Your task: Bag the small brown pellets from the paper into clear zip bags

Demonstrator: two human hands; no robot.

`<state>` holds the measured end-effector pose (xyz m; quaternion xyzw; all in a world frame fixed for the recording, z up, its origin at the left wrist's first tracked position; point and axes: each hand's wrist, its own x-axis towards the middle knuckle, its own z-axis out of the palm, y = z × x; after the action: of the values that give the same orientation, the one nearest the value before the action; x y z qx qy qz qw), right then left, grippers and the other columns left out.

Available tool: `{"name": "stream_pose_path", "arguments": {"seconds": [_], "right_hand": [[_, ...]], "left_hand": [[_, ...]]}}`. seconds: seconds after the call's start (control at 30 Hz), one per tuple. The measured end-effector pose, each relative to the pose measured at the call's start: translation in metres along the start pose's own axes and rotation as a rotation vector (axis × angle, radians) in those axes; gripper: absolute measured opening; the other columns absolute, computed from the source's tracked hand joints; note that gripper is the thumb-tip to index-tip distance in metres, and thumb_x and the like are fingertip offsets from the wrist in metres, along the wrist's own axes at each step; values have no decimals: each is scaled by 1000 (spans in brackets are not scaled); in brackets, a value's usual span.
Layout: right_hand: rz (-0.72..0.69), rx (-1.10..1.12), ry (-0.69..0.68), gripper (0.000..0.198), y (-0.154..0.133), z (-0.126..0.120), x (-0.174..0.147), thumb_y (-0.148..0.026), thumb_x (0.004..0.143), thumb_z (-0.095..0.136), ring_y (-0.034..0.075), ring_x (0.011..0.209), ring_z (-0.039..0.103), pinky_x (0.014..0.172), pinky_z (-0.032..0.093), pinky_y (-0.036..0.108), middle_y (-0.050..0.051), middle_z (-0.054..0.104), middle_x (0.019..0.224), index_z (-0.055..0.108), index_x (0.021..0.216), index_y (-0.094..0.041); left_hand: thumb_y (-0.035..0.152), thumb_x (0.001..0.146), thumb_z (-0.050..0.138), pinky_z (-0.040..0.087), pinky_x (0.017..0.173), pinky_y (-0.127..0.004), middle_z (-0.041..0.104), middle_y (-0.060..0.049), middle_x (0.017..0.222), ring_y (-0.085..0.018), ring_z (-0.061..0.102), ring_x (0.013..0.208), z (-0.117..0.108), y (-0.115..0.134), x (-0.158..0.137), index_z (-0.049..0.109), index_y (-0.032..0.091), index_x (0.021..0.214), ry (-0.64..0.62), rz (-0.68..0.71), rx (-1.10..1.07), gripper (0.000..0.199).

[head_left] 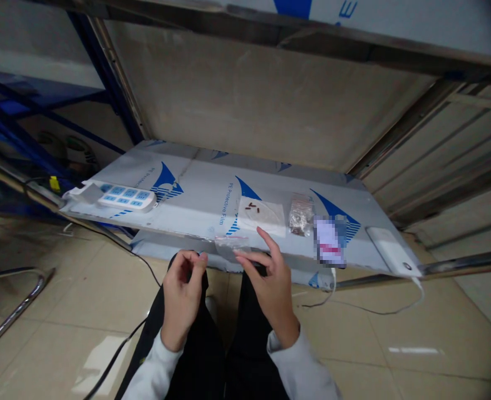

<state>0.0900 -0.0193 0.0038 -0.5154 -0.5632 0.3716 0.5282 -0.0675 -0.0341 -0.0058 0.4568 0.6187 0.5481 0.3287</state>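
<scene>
A small clear zip bag [231, 244] hangs at the front edge of the shelf, its corner pinched between thumb and finger of my right hand [270, 278]; the index finger is stretched forward. My left hand [184, 289] is to the left of the bag, fingers curled and thumb against the index finger. Whatever it holds, if anything, is hidden. Beyond my right hand, several small brown pieces [251, 208] lie on a white paper sheet [270, 218]. To the sheet's right lies a clear bag packed with small items [300, 215], brownish at its near end.
A pixelated flat object [329, 241] lies at the shelf's front edge. Farther right is a white device [391, 253] with a cable. A white power strip [126, 198] occupies the left end of the film-covered shelf [195, 189]. Another shelf [395, 28] overhangs above.
</scene>
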Motion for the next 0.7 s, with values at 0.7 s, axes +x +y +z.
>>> {"name": "stream_pose_path", "arguments": {"seconds": [0.7], "right_hand": [[-58,-165,-168,18,1,-20,-11,-26,85,59,16,77,68,71,54,28,4,72,89,67,101,-21]], "left_hand": [[37,76,61,50,60,-26,73,-4,75,-19,67,67,18,24,-11,69,21,78,-383,-56,142,18]]}}
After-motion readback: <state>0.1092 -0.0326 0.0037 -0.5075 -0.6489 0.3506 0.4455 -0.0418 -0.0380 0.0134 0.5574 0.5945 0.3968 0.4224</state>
